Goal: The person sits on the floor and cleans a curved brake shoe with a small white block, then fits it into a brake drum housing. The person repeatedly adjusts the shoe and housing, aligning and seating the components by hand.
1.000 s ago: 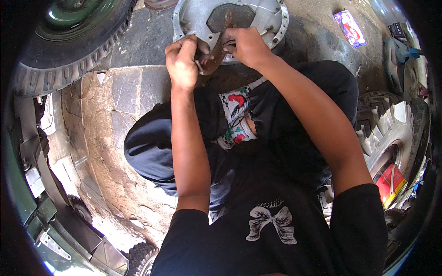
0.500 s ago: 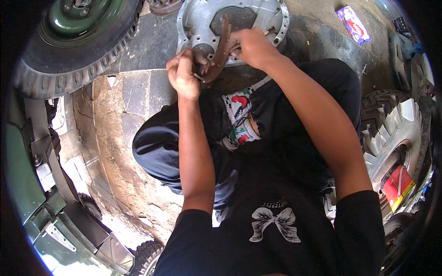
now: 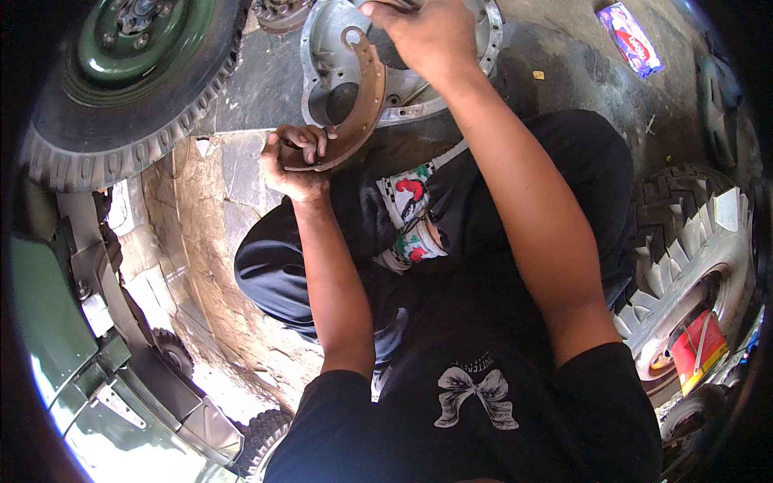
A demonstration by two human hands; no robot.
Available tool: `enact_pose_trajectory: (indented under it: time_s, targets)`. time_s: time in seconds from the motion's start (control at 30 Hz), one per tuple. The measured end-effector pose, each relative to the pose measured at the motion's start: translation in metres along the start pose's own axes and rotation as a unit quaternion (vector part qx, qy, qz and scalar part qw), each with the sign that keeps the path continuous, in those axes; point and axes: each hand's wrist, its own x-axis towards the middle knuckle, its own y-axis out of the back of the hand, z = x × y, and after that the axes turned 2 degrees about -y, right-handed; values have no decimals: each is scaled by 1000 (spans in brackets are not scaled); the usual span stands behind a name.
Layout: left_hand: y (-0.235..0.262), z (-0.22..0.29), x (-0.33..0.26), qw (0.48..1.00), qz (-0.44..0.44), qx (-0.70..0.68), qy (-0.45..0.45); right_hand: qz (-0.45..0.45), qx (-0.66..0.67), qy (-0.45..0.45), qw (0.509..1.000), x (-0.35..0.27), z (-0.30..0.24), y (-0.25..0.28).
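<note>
Working over the round grey metal housing (image 3: 322,60) at the top centre of the frame, while holding the curved rust-brown metal strip (image 3: 372,101) aslant before its lower left rim, in the upper middle. Gripping only the strip's lower end in the left hand (image 3: 296,179), fingers partly curled around it, so probably gaining better control by steadying the wrist and bracing the thumb against twisting. Holding the right hand (image 3: 431,40) near the strip's upper end, at the top edge of the frame, showing too little of its bent fingers for telling how far closed or on what.
</note>
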Motion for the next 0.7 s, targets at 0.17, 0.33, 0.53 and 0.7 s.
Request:
enact_pose_trajectory:
  time_s: [0.17, 0.33, 0.53, 0.7]
  targets:
    - [-2, 3, -2, 999, 20, 3, 25, -32, 142, -75, 986, 3, -17, -3]
    - [-10, 4, 4, 997, -52, 38, 28, 24, 33, 5, 999, 10, -18, 0]
    - [-13, 4, -1, 992, -93, 77, 30, 16, 28, 32, 999, 7, -16, -5]
    - [-20, 4, 0, 981, -117, 155, 25, 24, -9, 55, 998, 9, -4, -21]
